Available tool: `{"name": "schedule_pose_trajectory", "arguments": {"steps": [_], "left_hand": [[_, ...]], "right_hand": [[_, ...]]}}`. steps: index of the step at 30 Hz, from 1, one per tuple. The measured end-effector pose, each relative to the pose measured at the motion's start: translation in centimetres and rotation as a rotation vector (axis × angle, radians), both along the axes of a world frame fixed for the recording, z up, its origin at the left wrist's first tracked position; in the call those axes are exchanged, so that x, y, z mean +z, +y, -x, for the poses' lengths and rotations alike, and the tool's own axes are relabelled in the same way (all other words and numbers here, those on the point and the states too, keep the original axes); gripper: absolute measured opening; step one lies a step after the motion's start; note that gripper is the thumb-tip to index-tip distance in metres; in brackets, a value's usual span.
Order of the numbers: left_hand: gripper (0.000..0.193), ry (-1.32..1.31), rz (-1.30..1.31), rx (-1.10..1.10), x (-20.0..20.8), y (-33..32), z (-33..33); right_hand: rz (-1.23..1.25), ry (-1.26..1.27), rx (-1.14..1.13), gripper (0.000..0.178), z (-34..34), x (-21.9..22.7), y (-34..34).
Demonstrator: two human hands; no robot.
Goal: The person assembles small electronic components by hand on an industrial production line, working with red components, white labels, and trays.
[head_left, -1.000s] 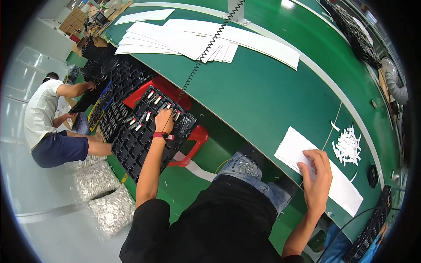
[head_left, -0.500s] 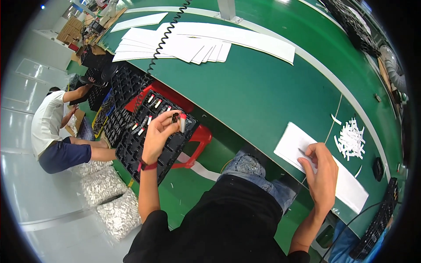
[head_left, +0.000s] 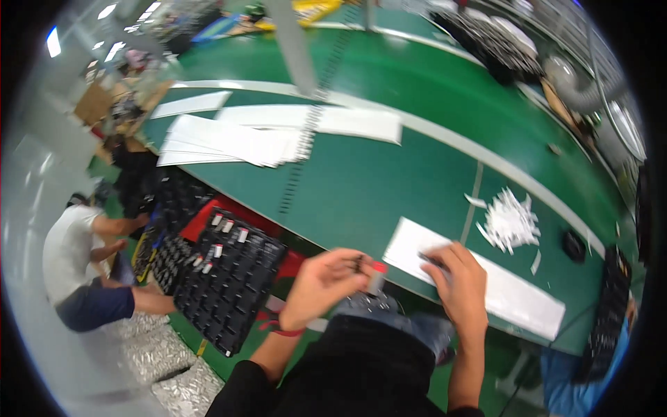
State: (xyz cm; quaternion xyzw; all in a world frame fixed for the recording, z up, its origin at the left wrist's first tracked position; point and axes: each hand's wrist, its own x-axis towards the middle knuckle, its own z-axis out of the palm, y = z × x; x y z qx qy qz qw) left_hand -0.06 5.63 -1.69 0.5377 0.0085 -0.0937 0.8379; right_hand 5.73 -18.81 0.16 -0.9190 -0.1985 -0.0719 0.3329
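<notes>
1 red-ended piece (head_left: 376,276) sits at the lower centre of the frame, pinched between the thumb and fingers of my left hand (head_left: 319,286). It appears at or just past the near edge of the counter (head_left: 361,201); should my pinch slacken, I judge it would drop off the counter altogether. Right of centre, the fingers of my right hand (head_left: 460,286) are closed on a thin dark item (head_left: 431,261), too blurred to identify. That hand is over the left end of the white sheet (head_left: 515,299); contact cannot be confirmed, but a careless drag could push the sheet into the white scraps (head_left: 511,221) at the right. At the left, the black tray (head_left: 233,285) bears several similar pieces (head_left: 243,235) in its upper part. My left forearm (head_left: 274,353) is near the tray; a knock could unseat them.
</notes>
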Motion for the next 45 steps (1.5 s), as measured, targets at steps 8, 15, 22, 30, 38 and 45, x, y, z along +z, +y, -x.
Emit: {"name": "schedule_pose_trajectory", "arguments": {"steps": [8, 15, 22, 30, 38, 45], "left_hand": [[0.04, -0.076, 0.066, -0.152, 0.2, -2.6, 0.1], [0.041, 0.017, 0.104, -0.161, 0.3, -2.5, 0.6], [0.053, 0.057, 0.113, -0.104, 1.5, -2.4, -0.4], [0.045, -0.031, 0.083, -0.14, 0.7, -3.5, -2.3], [0.051, 0.03, 0.295, -0.255, -0.8, -5.3, -3.0], [0.056, 0.12, 0.459, -0.283, -1.4, -5.3, -3.6]], "right_hand": [[0.06, -0.047, 0.048, 0.011, 0.1, 0.1, -0.6], [0.185, -0.247, 0.078, 0.017, -0.6, -1.6, -0.4], [0.075, -0.308, -0.01, 0.017, -0.8, -1.3, -0.6], [-0.87, 0.345, 0.199, 0.013, 2.4, 0.6, -0.8], [-1.028, 0.548, 0.104, 0.015, 4.6, 0.0, -0.6], [-0.959, 0.224, -0.154, 0.022, 4.7, 0.6, -2.5]]}}
